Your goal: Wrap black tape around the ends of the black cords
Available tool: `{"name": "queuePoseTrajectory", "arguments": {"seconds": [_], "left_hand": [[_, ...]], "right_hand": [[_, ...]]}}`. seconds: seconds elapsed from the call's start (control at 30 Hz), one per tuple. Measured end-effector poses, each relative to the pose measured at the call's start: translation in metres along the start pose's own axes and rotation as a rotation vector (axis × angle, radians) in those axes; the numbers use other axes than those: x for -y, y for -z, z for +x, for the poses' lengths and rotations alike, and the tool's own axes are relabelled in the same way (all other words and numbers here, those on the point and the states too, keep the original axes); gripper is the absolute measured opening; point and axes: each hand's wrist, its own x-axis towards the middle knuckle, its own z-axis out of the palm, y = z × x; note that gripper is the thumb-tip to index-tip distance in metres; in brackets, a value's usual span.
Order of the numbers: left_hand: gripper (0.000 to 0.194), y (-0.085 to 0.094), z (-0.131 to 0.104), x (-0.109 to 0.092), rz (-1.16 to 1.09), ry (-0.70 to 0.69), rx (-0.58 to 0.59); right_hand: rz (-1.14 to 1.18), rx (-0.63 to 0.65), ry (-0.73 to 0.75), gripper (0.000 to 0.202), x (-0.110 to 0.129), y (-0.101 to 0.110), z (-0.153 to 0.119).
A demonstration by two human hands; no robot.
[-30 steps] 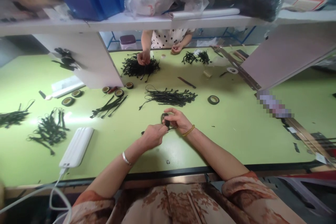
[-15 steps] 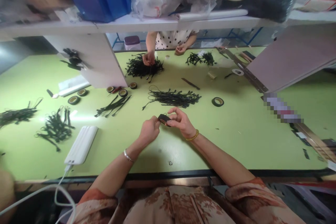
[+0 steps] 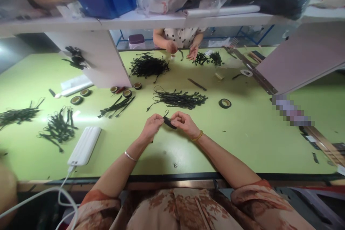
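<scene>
Between my two hands is a roll of black tape [image 3: 170,123], tilted edge-on. The fingers of my right hand [image 3: 185,124] are closed on its right side. My left hand [image 3: 153,126] pinches a thin black cable [image 3: 166,113], whose loop sticks up above the fingertips beside the roll. A small dark end of it shows below the left hand. Just beyond my hands lies a bundle of black cables [image 3: 180,99] on the green table [image 3: 215,151].
Another roll of black tape [image 3: 224,103] lies to the right. Leftward are more cable bundles [image 3: 60,125], several tape rolls [image 3: 77,100] and a white power bank [image 3: 84,145] with its cord. Across the table, a person's hands [image 3: 171,46] hold a short dark cable. A shelf [image 3: 151,23] spans above.
My left hand has turned upward and the cable loop now stands higher. The tape roll has tilted edge-on. The person opposite has lifted a cable from the pile.
</scene>
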Motion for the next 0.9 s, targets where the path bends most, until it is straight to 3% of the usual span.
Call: {"name": "queuePoseTrajectory", "arguments": {"seconds": [0.1, 0.2, 0.43, 0.6, 0.7, 0.9], "left_hand": [[0.027, 0.003, 0.001, 0.006, 0.129, -0.097, 0.023], [0.025, 0.004, -0.001, 0.009, 0.396, -0.226, 0.024], [0.024, 0.002, -0.007, 0.011, 1.023, -0.477, -0.050], [0.030, 0.002, -0.008, 0.012, 1.193, -0.616, -0.032], [0.033, 0.002, -0.009, 0.013, 1.268, -0.684, -0.012], [0.027, -0.004, -0.013, 0.018, 1.452, -0.820, 0.123]], "right_hand": [[-0.116, -0.021, 0.041, 0.036, 0.001, -0.002, -0.002], [-0.230, -0.059, 0.073, 0.037, 0.003, -0.005, -0.003], [-0.151, -0.086, -0.003, 0.061, 0.004, -0.009, 0.001], [-0.101, -0.113, -0.030, 0.065, 0.003, -0.010, 0.003], [-0.004, -0.118, -0.088, 0.057, 0.003, -0.013, 0.004], [0.174, -0.223, -0.179, 0.047, -0.001, -0.021, 0.003]]}}
